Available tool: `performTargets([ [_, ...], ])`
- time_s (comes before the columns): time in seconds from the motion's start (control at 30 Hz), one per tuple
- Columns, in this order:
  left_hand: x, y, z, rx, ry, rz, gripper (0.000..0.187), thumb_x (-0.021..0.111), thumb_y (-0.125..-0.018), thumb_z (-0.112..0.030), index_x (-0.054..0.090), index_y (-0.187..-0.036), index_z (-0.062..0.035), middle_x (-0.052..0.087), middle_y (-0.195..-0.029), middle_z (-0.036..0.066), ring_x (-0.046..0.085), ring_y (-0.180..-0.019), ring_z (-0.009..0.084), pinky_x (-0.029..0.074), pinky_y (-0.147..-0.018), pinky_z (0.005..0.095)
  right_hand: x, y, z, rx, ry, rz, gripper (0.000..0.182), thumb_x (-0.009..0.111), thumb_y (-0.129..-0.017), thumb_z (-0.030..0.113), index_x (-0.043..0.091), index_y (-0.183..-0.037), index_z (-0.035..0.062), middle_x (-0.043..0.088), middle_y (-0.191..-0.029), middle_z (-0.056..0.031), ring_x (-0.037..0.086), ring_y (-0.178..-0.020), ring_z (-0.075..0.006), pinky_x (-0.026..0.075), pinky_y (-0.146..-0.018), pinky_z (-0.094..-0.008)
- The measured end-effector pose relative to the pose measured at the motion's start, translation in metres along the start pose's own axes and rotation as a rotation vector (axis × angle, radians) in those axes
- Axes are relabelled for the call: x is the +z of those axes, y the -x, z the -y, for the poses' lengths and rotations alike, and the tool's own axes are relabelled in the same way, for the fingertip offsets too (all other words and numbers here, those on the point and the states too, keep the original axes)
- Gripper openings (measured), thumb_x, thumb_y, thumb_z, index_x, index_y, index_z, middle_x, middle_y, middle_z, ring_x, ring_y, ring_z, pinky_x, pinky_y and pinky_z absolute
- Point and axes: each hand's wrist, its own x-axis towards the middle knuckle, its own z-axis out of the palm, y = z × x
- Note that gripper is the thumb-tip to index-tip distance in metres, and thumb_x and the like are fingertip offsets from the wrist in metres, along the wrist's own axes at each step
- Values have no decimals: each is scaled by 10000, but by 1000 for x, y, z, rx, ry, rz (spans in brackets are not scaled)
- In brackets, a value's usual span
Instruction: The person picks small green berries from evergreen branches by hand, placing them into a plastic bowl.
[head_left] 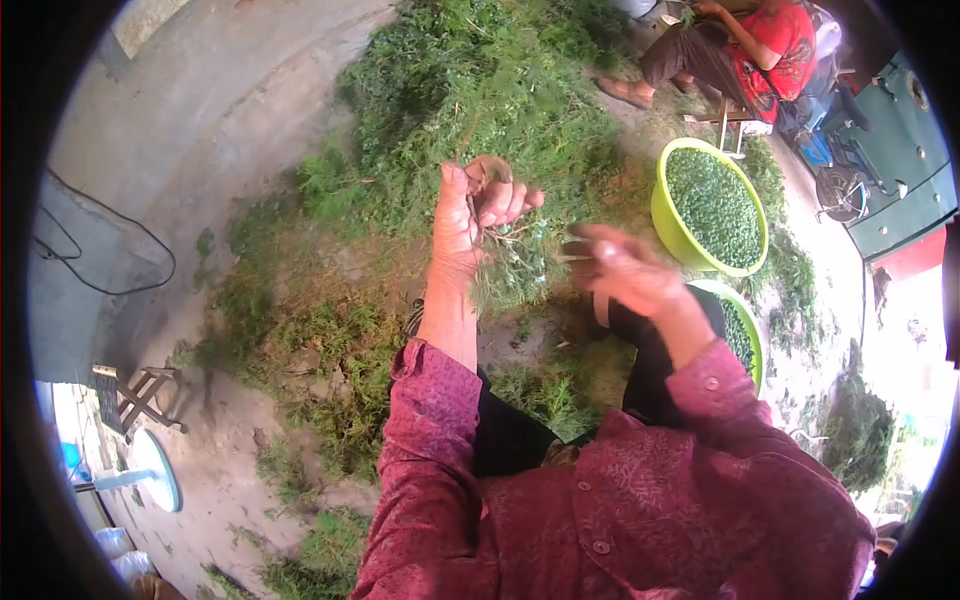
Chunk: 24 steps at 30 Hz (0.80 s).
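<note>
My left hand (pixel 483 200) is raised in front of me, its fingers closed around the stem of a leafy green sprig (pixel 515 262). The sprig hangs down below the fist, with small pale green fruits among its leaves. Just to the right of it is my right hand (pixel 635 272), apart from the sprig and pointing toward it. Its fingers are smeared by motion, so their grip cannot be made out. A large pile of cut green branches (pixel 470 110) lies on the ground beyond my hands.
At the right stands a yellow-green basin (pixel 683 228) full of small green fruits, with a second basin (pixel 757 345) partly behind my right arm. A seated person in a red shirt (pixel 790 50) is at the upper right. A folding stool (pixel 140 400) stands at the left.
</note>
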Motion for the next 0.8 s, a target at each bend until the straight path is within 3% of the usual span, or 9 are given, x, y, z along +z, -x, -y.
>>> performTargets([
  [0.17,-4,-1,-3,-10,-76,90,548,456,-795,-591,559,-863,-57,342,-492,-60,339,-517,97,394,-776,359,47,-33,-9,73,-76,-21,468,692,-737,140,476,-1120,-20,586,-934,-80,580,-768,-145,488,-633,-256],
  [0.2,-2,-2,-7,-15,-58,133,518,475,-802,-553,560,-904,-53,488,-613,-3,433,-601,129,402,-776,372,53,-31,-3,17,-81,-44,332,680,-736,91,535,-1017,-10,606,-834,-48,571,-669,-108,474,-552,-230],
  [0.23,3,-1,-10,-15,-57,133,518,475,-802,-553,560,-904,-53,488,-613,-3,433,-601,129,402,-776,372,55,-31,-1,17,-81,-45,332,680,-736,91,535,-1017,-10,606,-834,-48,571,-669,-108,474,-552,-230],
  [0.33,8,3,-12,-177,-244,-241,578,570,-744,-544,550,-1024,-39,576,-971,89,510,-840,195,404,-774,355,49,-30,4,-235,98,-240,250,655,-742,60,556,-964,1,592,-790,-34,549,-635,-102,462,-557,-233],
  [0.47,-6,6,-11,-307,58,-201,671,591,-707,-582,514,-1098,-42,541,-1065,98,490,-995,226,383,-826,374,33,-26,4,-321,150,-322,219,645,-746,76,561,-935,6,582,-780,-21,542,-623,-102,446,-554,-236],
  [0.57,3,13,1,-250,-79,-116,735,583,-694,-604,485,-1143,-30,522,-1106,106,466,-1053,234,373,-861,387,36,-24,3,-327,62,-363,202,640,-748,76,561,-926,22,584,-790,-17,541,-605,-109,444,-556,-242],
  [0.63,12,13,6,-213,-127,-22,785,449,-743,-663,405,-1219,-40,500,-1144,129,463,-1022,245,347,-869,379,29,-26,0,-312,-33,-358,194,635,-750,71,560,-924,28,586,-796,-18,541,-604,-113,446,-559,-246],
  [0.73,15,11,7,-243,-30,-116,680,568,-763,-520,412,-1209,-31,519,-1113,134,477,-1017,229,359,-874,375,25,-25,1,-316,-152,-318,182,624,-753,61,559,-921,35,589,-805,-20,544,-612,-117,451,-565,-257],
  [0.8,20,13,6,-228,-334,-155,511,675,-752,-324,506,-1115,-6,572,-1023,65,535,-897,156,408,-816,278,28,-24,1,-333,-173,-281,177,618,-755,56,559,-921,38,590,-808,-21,546,-622,-118,454,-568,-264],
])
